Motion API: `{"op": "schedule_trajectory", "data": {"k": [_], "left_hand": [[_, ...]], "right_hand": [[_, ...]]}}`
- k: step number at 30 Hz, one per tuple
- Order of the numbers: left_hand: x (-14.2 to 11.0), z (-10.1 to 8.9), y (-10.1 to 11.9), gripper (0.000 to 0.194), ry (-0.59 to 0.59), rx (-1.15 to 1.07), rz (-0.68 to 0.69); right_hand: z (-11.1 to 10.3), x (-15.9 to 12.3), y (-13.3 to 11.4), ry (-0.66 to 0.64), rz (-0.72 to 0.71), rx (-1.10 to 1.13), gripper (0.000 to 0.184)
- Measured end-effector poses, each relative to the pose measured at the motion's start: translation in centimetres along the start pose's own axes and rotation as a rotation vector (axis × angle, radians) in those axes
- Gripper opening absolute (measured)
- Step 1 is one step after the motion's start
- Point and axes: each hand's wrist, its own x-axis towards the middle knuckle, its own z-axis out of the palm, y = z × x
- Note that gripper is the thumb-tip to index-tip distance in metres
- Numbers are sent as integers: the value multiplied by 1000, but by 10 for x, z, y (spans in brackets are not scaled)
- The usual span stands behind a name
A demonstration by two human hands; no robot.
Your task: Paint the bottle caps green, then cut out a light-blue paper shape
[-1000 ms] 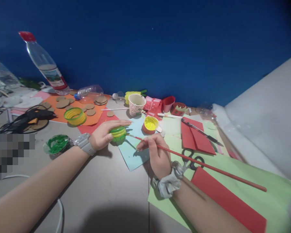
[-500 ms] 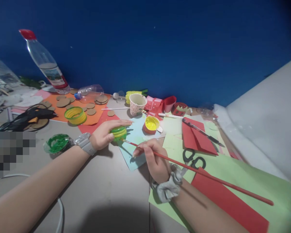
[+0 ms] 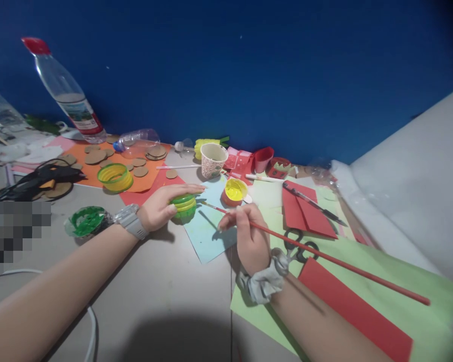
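Observation:
My left hand [image 3: 160,205] is closed over a green and yellow striped ring-like piece [image 3: 183,207], which rests at the edge of a light blue sheet [image 3: 207,241]. Between thumb and fingers, my right hand [image 3: 249,236] pinches a long, thin red paintbrush [image 3: 324,254]. Its bristle tip points left and is a short gap away from the striped piece. Just beyond the right hand stands a small red cup of yellow paint [image 3: 234,192]. Left of my left wrist, a shallow dish holds green paint [image 3: 85,221].
A similar striped ring [image 3: 115,177] sits on orange paper [image 3: 143,185] among cardboard discs [image 3: 95,157]. Behind are a paper cup [image 3: 213,161] and a tall bottle [image 3: 66,95]. Black-handled scissors [image 3: 308,251] and red paper [image 3: 355,301] lie on green paper [image 3: 385,266] at right.
My right hand has moved up and to the right, drawing the brush tip off the striped piece. My left hand stays on that piece. The view has shifted slightly.

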Motion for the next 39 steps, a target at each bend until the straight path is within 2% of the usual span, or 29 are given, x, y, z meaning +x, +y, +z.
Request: {"op": "schedule_trajectory", "data": {"k": [4, 7, 10, 13, 16, 22, 25, 29, 39], "left_hand": [[0, 0, -1, 80, -3, -12, 9], [0, 1, -1, 82, 13, -19, 2], [0, 1, 0, 82, 9, -11, -1], [0, 1, 0, 80, 2, 1, 6], [1, 1, 0, 79, -2, -2, 27], [1, 1, 0, 79, 16, -15, 23], [1, 1, 0, 78, 26, -27, 7], [0, 1, 0, 79, 28, -30, -3], [0, 1, 1, 81, 20, -23, -21]], "right_hand": [[2, -4, -2, -155, -30, 49, 25], [1, -3, -3, -104, 0, -25, 24], [1, -3, -2, -39, -6, 16, 25], [2, -6, -1, -120, -36, 116, 24], [4, -7, -2, -194, -21, 79, 22], [1, -3, 2, -26, -4, 0, 22], [0, -6, 2, -106, -61, 38, 21], [-1, -10, -1, -197, -91, -19, 18], [-1, -10, -1, -238, -143, -79, 19]]}}
